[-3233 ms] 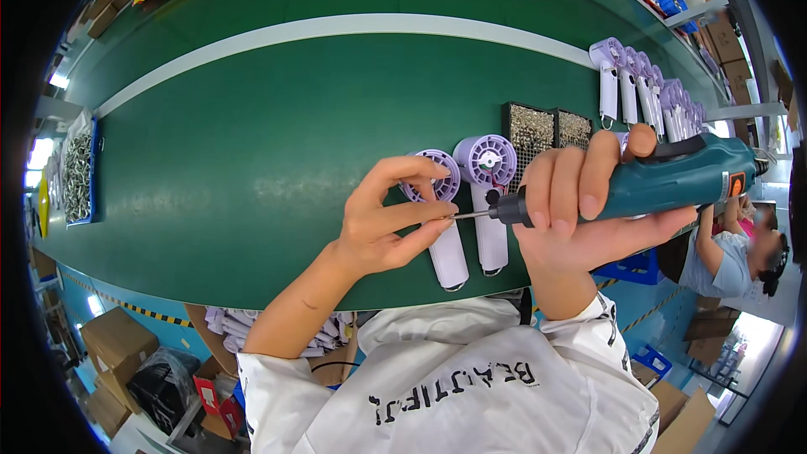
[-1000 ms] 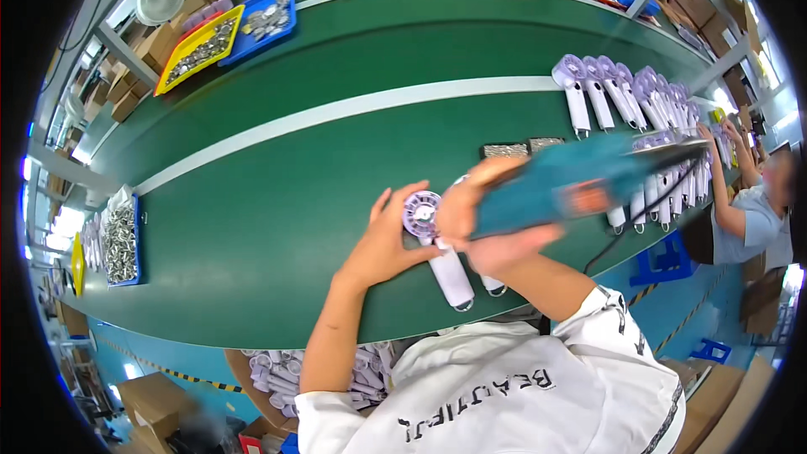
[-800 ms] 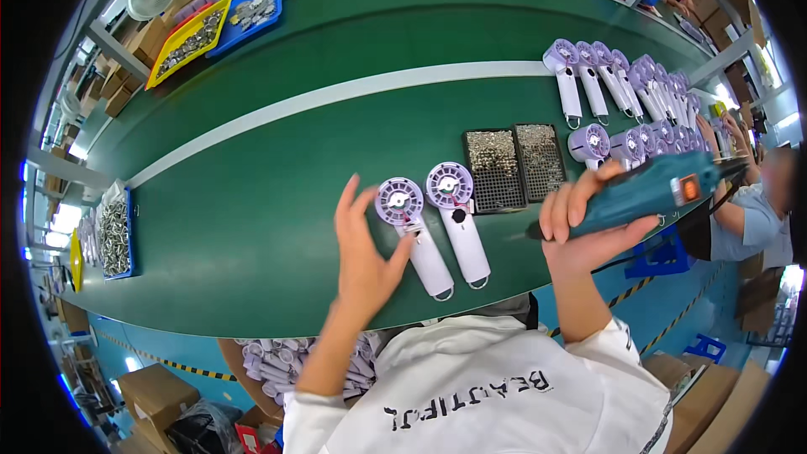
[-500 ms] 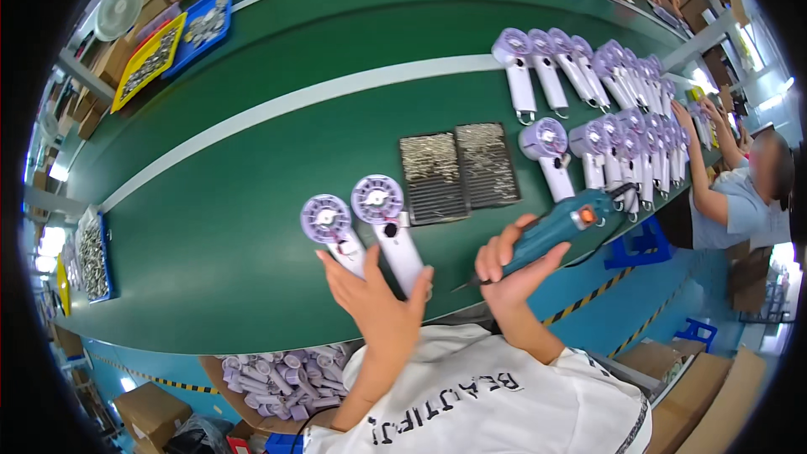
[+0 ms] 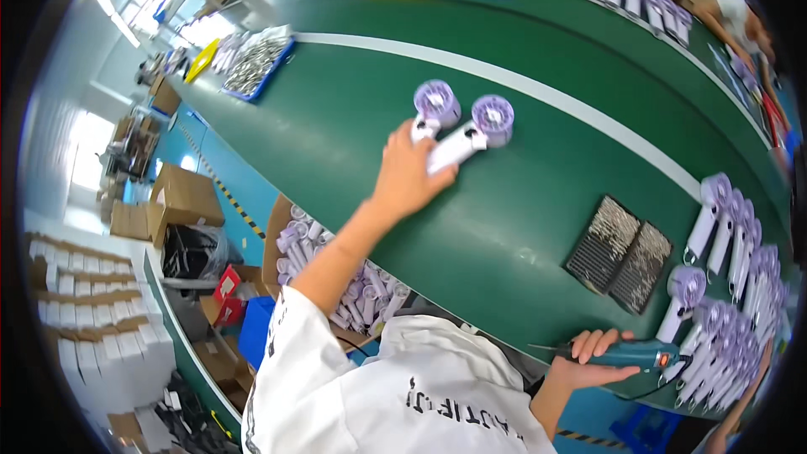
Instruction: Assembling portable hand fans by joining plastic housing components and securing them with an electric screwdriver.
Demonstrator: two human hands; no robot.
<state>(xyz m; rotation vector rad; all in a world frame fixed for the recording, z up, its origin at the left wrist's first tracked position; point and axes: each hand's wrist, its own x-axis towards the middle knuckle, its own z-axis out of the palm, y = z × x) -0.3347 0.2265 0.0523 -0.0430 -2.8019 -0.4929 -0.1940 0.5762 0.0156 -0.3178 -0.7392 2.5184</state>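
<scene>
Two purple and white hand fans (image 5: pixel 493 120) are held side by side over the green desk (image 5: pixel 521 235), near its white strip (image 5: pixel 538 86). Their handles are gripped by the left hand (image 5: pixel 409 172), with its fingers bent over both, and their round heads are tipped away. A moment ago the fans were seen just beside the black trays (image 5: pixel 591 267). Now they have been moved far to the left of them. Whether they are lifted a little or slid cannot be told.

The blue-green power screwdriver (image 5: pixel 626 356) is held in the right hand (image 5: pixel 588 359), by the near edge, with its thin tip pointed left. The hands have been spread well apart, so the tool seems not to be used on this pair right now.

Farther out, tiny metal bits (image 5: pixel 614 225) are kept in the trays. More fans (image 5: pixel 717 190) are lined up at the right. Below the desk, a brown box (image 5: pixel 271 244) is filled with white and purple parts (image 5: pixel 370 292).
</scene>
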